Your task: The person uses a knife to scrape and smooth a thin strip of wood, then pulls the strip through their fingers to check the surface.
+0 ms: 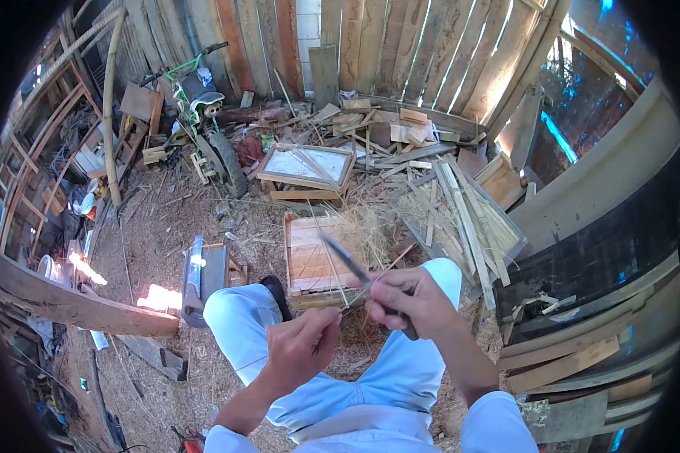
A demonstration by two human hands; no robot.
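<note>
The right hand (pixel 412 302) is gripping a knife (pixel 344 255) (rather blurred) in curled fingers; the left hand (pixel 301 347) is pinching a thin strip (pixel 346 303).

Spreading bent knees (pixel 230 306) wide | angling bare left forearm (pixel 249 400) and right forearm (pixel 468 361) forward and inward | curling left hand (pixel 301 347) into a pinch toward the midline, back upward | clenching right hand (pixel 409 303) in a tight grip, with thumb forward | holding both near each other, not touching, between the knees, right slightly farther forward
</note>
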